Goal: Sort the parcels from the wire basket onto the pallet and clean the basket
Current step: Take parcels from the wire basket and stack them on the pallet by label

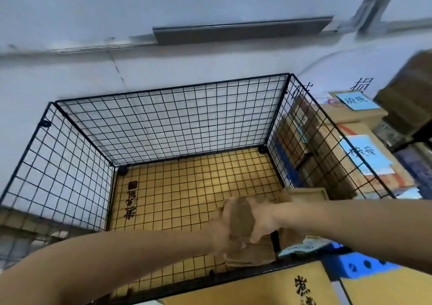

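A black wire basket (163,122) stands against a pale wall, its floor lined with yellow-brown cardboard (198,178) that bears dark print. Both my hands meet over its near right part. My left hand (224,230) and my right hand (264,220) grip a small brown cardboard parcel (243,218) between them; the picture is blurred there. More flattened brown cardboard (252,255) hangs below the hands, and a brown tray-like piece (308,193) lies in the near right corner. A blue pallet (360,266) shows at the lower right.
Stacked cartons with blue paper labels (364,152) stand right of the basket. A blurred brown box (411,94) is at the far right. A yellow carton with dark print (268,288) lies in front of the basket. Crumpled pale wrapping (306,245) sits near the basket's right front.
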